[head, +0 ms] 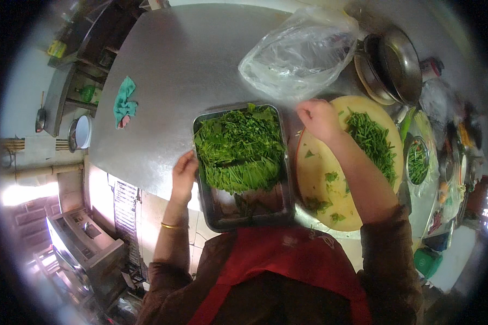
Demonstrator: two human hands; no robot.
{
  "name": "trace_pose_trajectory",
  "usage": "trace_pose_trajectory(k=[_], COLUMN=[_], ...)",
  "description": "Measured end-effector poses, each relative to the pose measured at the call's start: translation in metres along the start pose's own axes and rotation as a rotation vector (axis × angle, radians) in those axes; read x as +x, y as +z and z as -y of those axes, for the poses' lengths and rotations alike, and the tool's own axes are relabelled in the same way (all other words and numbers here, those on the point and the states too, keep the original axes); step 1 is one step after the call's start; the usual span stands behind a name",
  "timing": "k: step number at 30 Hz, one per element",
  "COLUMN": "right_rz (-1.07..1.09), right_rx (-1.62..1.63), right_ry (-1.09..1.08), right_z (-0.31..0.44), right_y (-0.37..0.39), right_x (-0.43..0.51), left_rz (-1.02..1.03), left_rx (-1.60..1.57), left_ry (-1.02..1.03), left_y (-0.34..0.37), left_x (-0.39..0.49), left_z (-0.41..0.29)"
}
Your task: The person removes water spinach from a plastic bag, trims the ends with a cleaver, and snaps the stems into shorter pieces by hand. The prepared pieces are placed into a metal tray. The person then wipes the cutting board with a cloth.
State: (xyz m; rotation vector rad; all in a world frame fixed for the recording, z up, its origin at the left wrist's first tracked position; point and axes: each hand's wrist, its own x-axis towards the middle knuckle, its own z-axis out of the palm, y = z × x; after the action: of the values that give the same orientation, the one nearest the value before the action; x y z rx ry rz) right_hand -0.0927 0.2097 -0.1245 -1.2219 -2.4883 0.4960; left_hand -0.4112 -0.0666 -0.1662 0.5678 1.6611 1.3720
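A rectangular metal tray (244, 211) lies before me, its near end by my apron. Chopped leafy greens (240, 146) fill its far and middle parts; the near end shows bare metal. My left hand (184, 174) grips the tray's left rim, fingertips partly hidden by it. Over the far left edge of a round yellow cutting board (329, 162) is my right hand (318, 118), blurred, with fingers curled. Its fingertips are close to a clear plastic bag (301, 57); whether they touch or hold it is unclear. Cut green stalks (372, 140) and leaf scraps (320, 204) lie on the board.
A teal cloth (125, 101) lies on the steel table (175, 61), far left. Metal pans (402, 65) stand behind the board. To its right is a bowl of cut green vegetables (417, 160). A white tub (83, 132) is beyond the table's left edge.
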Motion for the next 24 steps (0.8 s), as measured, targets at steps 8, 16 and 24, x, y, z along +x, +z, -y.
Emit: trace_pose_trajectory(k=[8,16,24], right_rz=[0.524,0.496,0.084], right_rx=[-0.433,-0.572,-0.055], right_ry=[-0.094,-0.175,-0.078], right_z=[0.037,0.069,0.016], right_y=[0.025,0.024,-0.051], right_x=[-0.016,-0.038,-0.112], left_rz=[-0.119,-0.304,-0.103], left_rx=[-0.387,-0.392,-0.406], left_ry=[-0.027,-0.097,-0.083], left_y=[-0.01,-0.035,-0.014], left_x=[-0.036,-0.038,-0.003], left_z=[0.033,0.034,0.026])
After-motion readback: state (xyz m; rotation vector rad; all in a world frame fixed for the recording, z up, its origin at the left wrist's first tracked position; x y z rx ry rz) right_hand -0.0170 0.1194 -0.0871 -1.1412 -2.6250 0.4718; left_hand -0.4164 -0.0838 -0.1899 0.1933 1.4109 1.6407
